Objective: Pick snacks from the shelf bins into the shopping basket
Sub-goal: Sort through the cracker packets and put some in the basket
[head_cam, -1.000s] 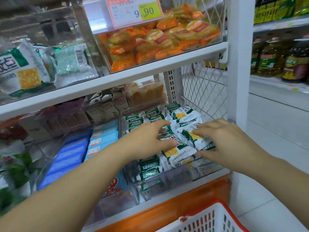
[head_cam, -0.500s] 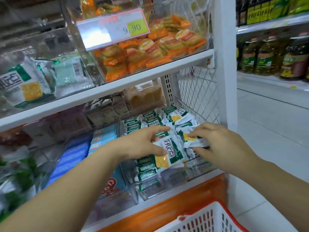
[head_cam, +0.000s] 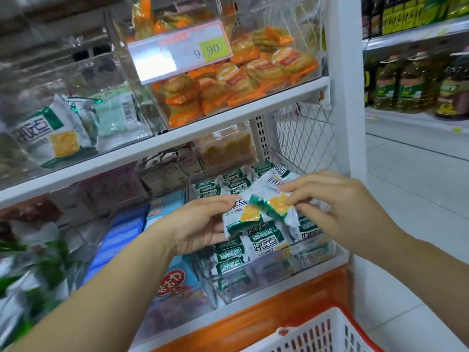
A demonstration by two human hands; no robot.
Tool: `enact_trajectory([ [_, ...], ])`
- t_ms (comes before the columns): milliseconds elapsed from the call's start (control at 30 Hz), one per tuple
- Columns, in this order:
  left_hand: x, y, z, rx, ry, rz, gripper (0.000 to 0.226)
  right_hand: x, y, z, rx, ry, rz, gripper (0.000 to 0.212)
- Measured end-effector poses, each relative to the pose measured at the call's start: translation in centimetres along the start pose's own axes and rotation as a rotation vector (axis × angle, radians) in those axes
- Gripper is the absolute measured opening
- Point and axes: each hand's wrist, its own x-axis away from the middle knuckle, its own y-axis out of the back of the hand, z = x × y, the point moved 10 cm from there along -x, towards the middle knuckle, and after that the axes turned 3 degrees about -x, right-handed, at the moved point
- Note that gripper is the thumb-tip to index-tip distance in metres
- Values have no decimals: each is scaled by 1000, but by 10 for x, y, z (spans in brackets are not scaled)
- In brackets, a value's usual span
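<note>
A clear shelf bin [head_cam: 256,283] on the lower shelf holds several green-and-white cracker packets [head_cam: 232,254]. My left hand [head_cam: 198,224] holds one such packet [head_cam: 243,219] from the left, just above the bin. My right hand [head_cam: 340,209] pinches a second cracker packet [head_cam: 271,199], lifted and tilted over the first. The white shopping basket with a red rim [head_cam: 317,334] stands below at the bottom right, beneath the shelf edge.
The upper shelf carries a bin of orange biscuit packs [head_cam: 241,80] with a 9.90 price tag [head_cam: 182,52] and larger cracker bags [head_cam: 50,133] at left. Blue boxes [head_cam: 119,237] sit left of the cracker bin. A white upright post [head_cam: 347,97] bounds the shelf on the right.
Both hands have lifted their packets up out of the bin. The right hand's packet has risen and turned over the left hand's packet.
</note>
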Motion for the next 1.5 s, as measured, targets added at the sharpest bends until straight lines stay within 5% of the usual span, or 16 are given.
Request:
enact_trajectory([
  [200, 1, -15, 10, 39, 78, 111, 58, 5, -35, 20, -2, 123, 229, 24],
  [300, 4, -15, 4, -163, 8, 151, 74, 5, -41, 27, 1, 166, 222, 25],
  [533, 24, -4, -25, -702, -226, 171, 58, 8, -43, 51, 99, 321, 95, 20],
  [667, 30, 36, -49, -941, -340, -134, 72, 4, -37, 12, 124, 100, 32, 23],
  [833, 36, 43, -54, -1250, -521, -430, 71, 16, -50, -25, 167, -89, 169, 21],
  [1000, 22, 36, -35, -1362, -389, -292, 69, 32, -75, -43, 180, -206, 446, 29],
  [1267, -9, 38, -15, -1553, -139, -186, 72, 32, -76, -50, 168, -276, 477, 30],
  [1500, 1, 28, -19, -1542, -298, -203, 63, 33, -77, -50, 156, -287, 495, 30],
])
